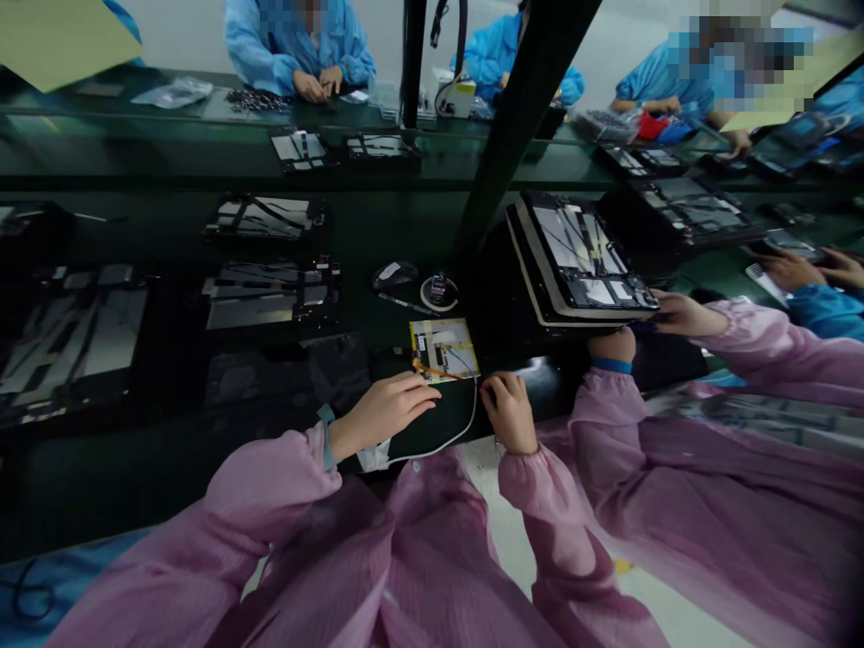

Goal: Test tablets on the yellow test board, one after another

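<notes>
A flat rectangular pack with yellow edges, probably a battery [460, 337], lies on the dark green bench in front of me. An orange strip [440, 370] crosses its near side. My left hand [390, 410] is at the pack's near left corner, fingers stretched out toward the right and nothing visible in them. Just right of the pack, my right hand [511, 412] is closed, thumb and fingers curled together; what they pinch, if anything, is hidden. A white cable [465, 427] passes close to those fingertips and loops down to a white block [374, 455] at the bench edge.
Behind the pack sit a black mouse [395, 275] and a coiled cable [439, 293]. Opened tablet-like devices [270, 293] lie at left. To the right, a co-worker's hand [685, 314] touches a device stack [580, 256]. A dark post [519, 99] rises ahead.
</notes>
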Tool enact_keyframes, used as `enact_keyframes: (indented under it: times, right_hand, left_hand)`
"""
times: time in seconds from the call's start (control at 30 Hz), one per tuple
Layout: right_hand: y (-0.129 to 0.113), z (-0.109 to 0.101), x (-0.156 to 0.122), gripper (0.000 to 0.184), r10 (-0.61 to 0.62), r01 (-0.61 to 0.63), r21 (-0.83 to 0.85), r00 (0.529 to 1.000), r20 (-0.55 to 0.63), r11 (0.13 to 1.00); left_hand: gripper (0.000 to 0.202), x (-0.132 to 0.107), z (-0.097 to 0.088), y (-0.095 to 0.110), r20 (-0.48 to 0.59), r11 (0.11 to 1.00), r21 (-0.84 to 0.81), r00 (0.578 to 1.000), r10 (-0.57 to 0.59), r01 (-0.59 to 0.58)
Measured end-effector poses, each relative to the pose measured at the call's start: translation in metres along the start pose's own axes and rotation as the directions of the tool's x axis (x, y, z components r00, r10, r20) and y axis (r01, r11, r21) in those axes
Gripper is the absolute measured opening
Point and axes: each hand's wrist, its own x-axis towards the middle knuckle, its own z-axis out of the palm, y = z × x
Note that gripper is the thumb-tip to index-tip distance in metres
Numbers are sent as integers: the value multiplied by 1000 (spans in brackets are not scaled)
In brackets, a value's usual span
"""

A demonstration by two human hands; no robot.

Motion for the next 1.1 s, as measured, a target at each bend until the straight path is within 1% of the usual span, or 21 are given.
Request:
enact_keyframes:
  times: [0.07,0.13,0.17,0.23,0.3,0.33,0.37,0.43,0.47,0.5,0.53,0.6,0.67,0.7,0.77,0.87,0.97,1.1]
  right_hand:
    - [-5,-6,3,11,39,-41,163,999,15,986]
    - [-14,-14,9,11,65,-82,336,996,61,938]
    - [-21,-18,12,12,62,-95,411,994,91,907]
    - [-34,-25,20,13,15,-96,534,988,153,840]
    - [-47,-30,29,14,-90,-83,652,970,228,753]
    - [-52,-31,34,12,-172,-83,716,946,275,693]
    - [-56,-31,39,12,-264,-94,779,910,320,620]
    - [-60,-28,49,19,-429,-155,869,820,378,470]
    - [-61,-25,53,22,-478,-188,888,786,391,419]
    - [-63,-21,58,22,-496,-208,894,771,399,397]
    - [-64,-16,63,24,-489,-206,891,774,402,405]
    - [-68,-7,72,28,-452,-124,869,814,365,479]
    - [-74,1,79,30,-435,10,836,857,276,549]
    - [-78,5,82,29,-440,65,820,867,235,568]
    - [-83,10,86,27,-470,124,802,857,210,585]
    - [-88,16,87,21,-499,145,761,828,257,632]
    - [-89,20,85,15,-499,200,700,829,251,685]
    - [-89,23,84,12,-524,265,672,825,214,691]
  left_hand:
    - [24,-1,0,0,-11,999,36,1000,19,-18]
    - [25,-2,1,0,-32,999,27,999,22,-21]
    - [25,-2,1,0,-49,1000,-2,999,12,-12]
    - [25,-3,-1,1,-95,993,-112,995,-40,30]
    - [22,-4,-5,2,-132,960,-257,980,-147,109]
    - [19,-5,-8,2,-139,932,-328,967,-211,157]
    - [15,-6,-11,2,-137,897,-393,952,-275,203]
    - [10,-9,-17,1,-113,818,-504,918,-381,277]
    - [8,-11,-21,1,-101,780,-551,904,-416,297]
    - [7,-13,-24,0,-95,749,-587,893,-440,306]
    - [9,-15,-27,-1,-91,728,-611,886,-455,311]
    - [11,-19,-32,-2,-100,721,-617,876,-471,317]
    - [11,-21,-36,-4,-123,760,-559,873,-472,332]
    - [10,-22,-36,-5,-137,789,-511,874,-467,341]
    - [8,-24,-37,-7,-169,847,-399,880,-444,351]
    - [7,-26,-34,-11,-203,903,-259,895,-398,343]
    - [8,-26,-31,-15,-206,932,-153,912,-354,327]
    - [10,-25,-27,-19,-197,946,-26,926,-322,323]
